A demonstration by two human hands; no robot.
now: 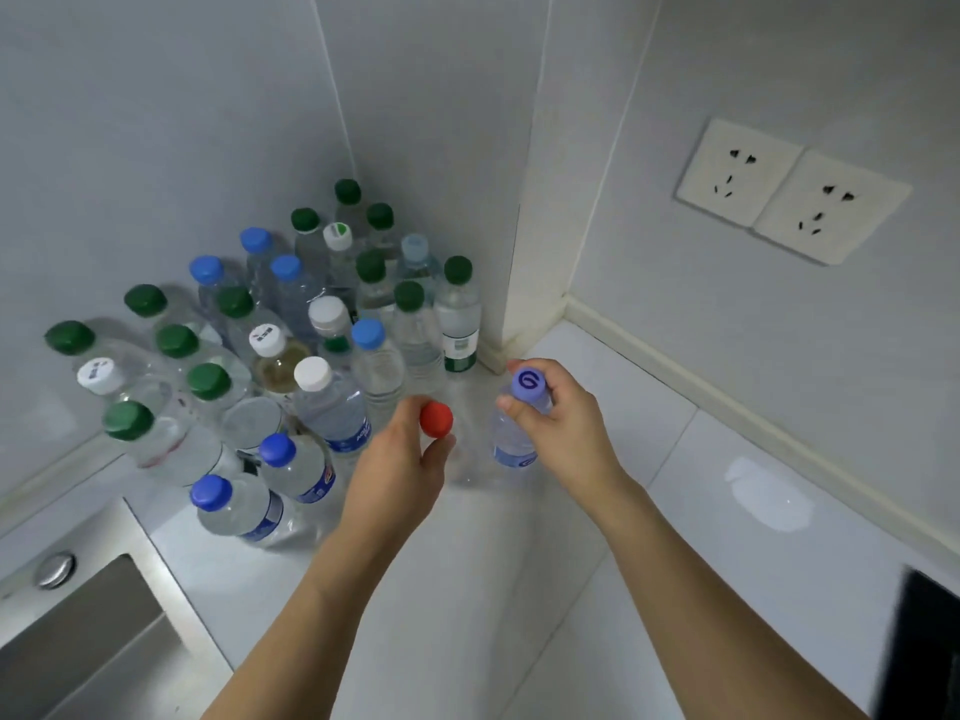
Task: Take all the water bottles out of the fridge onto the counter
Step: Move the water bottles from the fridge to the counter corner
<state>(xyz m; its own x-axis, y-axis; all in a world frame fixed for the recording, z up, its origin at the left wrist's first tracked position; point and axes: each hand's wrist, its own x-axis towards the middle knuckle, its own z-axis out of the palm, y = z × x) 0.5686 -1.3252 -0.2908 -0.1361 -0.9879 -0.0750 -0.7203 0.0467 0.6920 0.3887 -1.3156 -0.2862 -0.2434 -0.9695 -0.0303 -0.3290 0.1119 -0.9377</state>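
Observation:
Several clear water bottles (332,407) with green, blue and white caps stand packed in the back left corner of the white counter (727,511). My left hand (400,475) grips a red-capped bottle (436,419) at its neck, right beside the group's front edge. My right hand (566,423) holds a purple-capped bottle (511,439) by its neck, upright, just to the right of the red-capped one. I cannot tell whether either bottle's base touches the counter. The fridge is out of view.
A steel sink (98,631) with a round button sits at the lower left. Two wall sockets (789,192) are on the right wall. A dark object (930,652) shows at the lower right edge. A wall corner (511,283) juts out behind the bottles.

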